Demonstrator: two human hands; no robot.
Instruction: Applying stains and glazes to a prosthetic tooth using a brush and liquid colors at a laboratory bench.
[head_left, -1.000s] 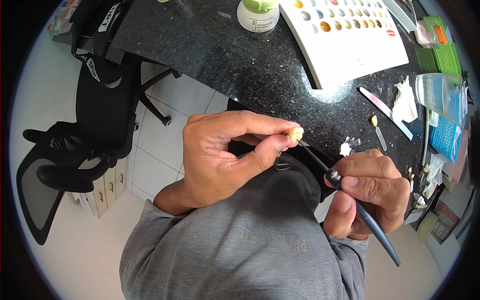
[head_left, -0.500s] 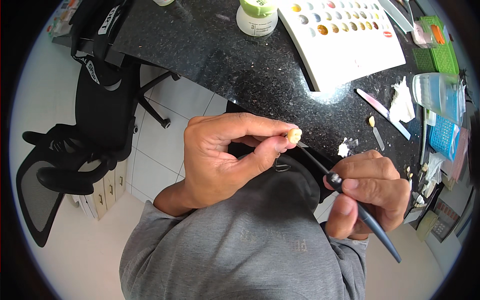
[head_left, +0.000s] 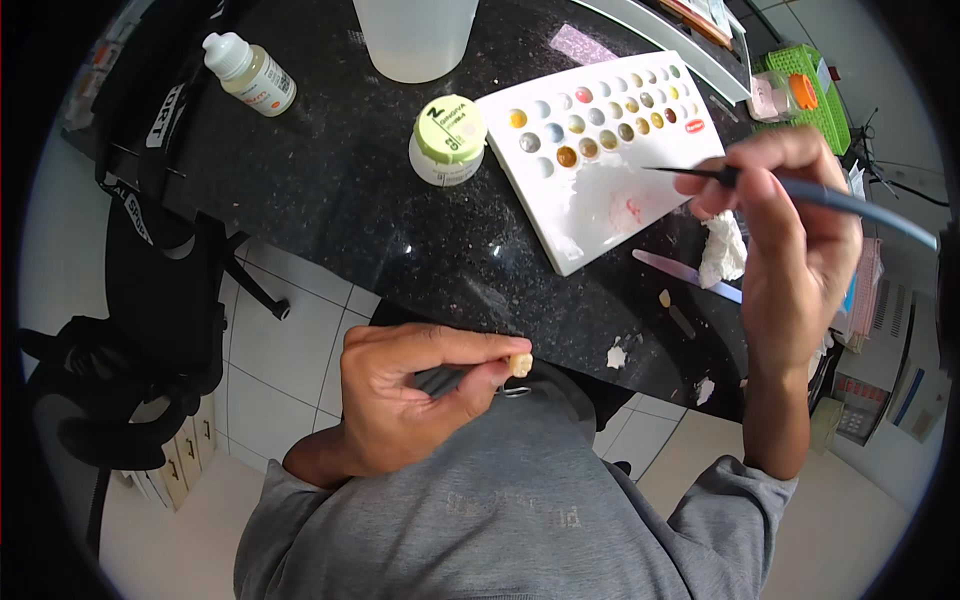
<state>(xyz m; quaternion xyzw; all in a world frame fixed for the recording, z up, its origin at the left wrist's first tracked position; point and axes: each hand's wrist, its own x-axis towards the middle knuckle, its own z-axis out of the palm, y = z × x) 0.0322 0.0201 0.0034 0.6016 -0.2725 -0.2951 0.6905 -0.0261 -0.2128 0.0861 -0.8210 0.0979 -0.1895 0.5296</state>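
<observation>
My left hand (head_left: 412, 400) pinches a small cream-coloured dental crown (head_left: 520, 365) between thumb and forefinger, just off the table's near edge. A thin metal piece shows below it, partly hidden. In my right hand (head_left: 795, 230) is a fine brush (head_left: 850, 201) with a blue-grey handle, its dark tip pointing left. That tip hangs over the white palette (head_left: 590, 228); whether it touches the surface I cannot tell. Rows of round wells on the palette hold yellow, brown, red and grey colours. A reddish smear (head_left: 630, 209) lies on its flat part.
Left of the palette stand a green-lidded jar (head_left: 448, 140), a translucent cup (head_left: 418, 35) and a dropper bottle (head_left: 250, 73). Crumpled tissue (head_left: 724, 248), a pinkish file-like strip (head_left: 685, 276) and white scraps (head_left: 616, 353) lie nearer me. A black chair (head_left: 160, 310) stands at left.
My right hand has lifted the brush away from the crown and carried it up over the palette. The view has shifted, bringing the cup and dropper bottle further into sight. The crown stays pinched.
</observation>
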